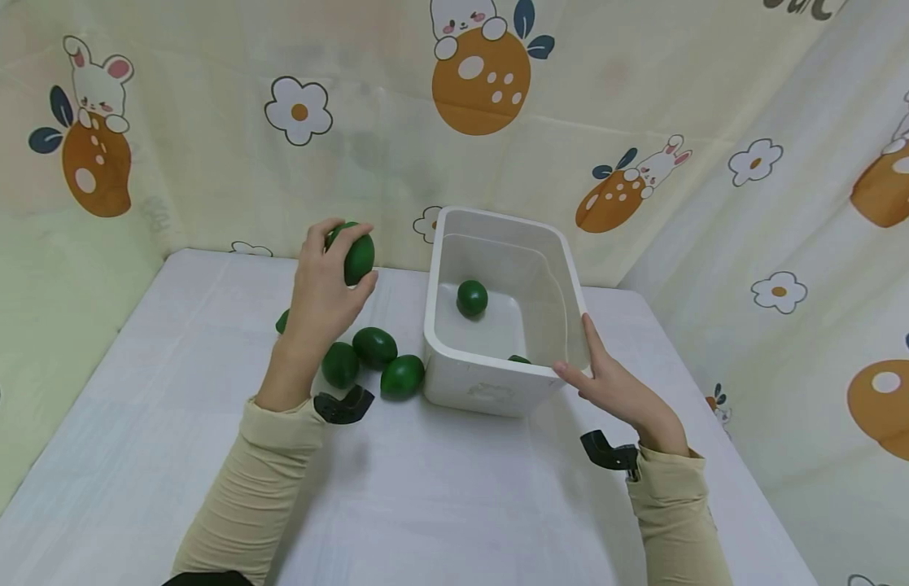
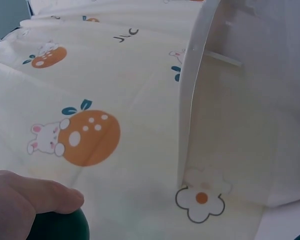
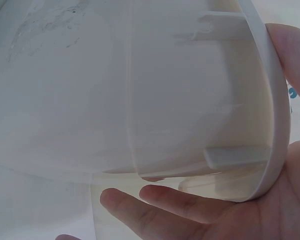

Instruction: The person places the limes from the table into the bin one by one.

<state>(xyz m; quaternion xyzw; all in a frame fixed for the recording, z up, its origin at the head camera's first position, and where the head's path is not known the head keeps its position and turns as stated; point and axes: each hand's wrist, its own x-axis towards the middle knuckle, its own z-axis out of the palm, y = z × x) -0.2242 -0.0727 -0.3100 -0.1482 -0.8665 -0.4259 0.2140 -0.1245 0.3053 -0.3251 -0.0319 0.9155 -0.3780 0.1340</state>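
Observation:
In the head view, my left hand [image 1: 329, 281] holds a dark green oval fruit [image 1: 360, 259] between thumb and fingers, raised over the back of the table, left of a white plastic bin [image 1: 491, 358]. The left wrist view shows a thumb on that fruit [image 2: 60, 227]. My right hand [image 1: 618, 391] holds the bin's near right corner, thumb at the rim and fingers along the outer side, as the right wrist view shows with the bin wall [image 3: 180, 100]. Inside the bin lies one green fruit [image 1: 472, 299]; a second [image 1: 519, 359] is mostly hidden by the front rim.
Left of the bin, under my left forearm, lie more green fruits [image 1: 374, 347], one partly hidden behind the wrist. A white cloth covers the table [image 1: 454, 505]. Printed curtains [image 1: 366, 179] hang close behind it and at both sides.

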